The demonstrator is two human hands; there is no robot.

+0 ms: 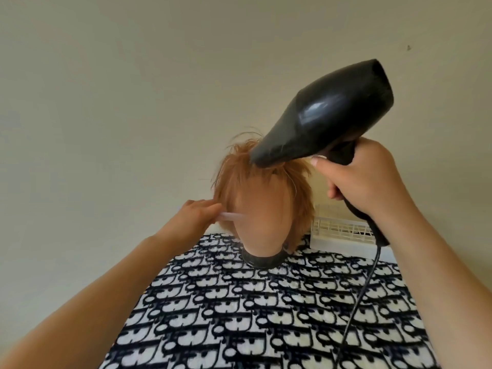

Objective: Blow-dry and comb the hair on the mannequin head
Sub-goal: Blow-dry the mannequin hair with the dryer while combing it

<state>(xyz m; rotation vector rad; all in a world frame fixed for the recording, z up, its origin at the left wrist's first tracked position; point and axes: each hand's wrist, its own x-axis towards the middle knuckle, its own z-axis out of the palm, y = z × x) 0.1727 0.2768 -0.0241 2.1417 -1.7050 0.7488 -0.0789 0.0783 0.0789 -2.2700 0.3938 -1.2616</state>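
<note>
over the mannequin head (pixel 262 222), hair dryer (pixel 327 113) slants nozzle down-left, right hand (pixel 364 179) gripping it, left hand (pixel 197 214) holding comb (pixel 231 216)

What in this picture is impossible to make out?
Head view: teeth of the comb, hidden by the left hand and the hair.
Head view: hair dryer switches, covered by the right hand.
Head view: far end of the cord, cut off by the bottom edge.
Head view: contents of the white basket, partly behind the right forearm and too small.
</note>
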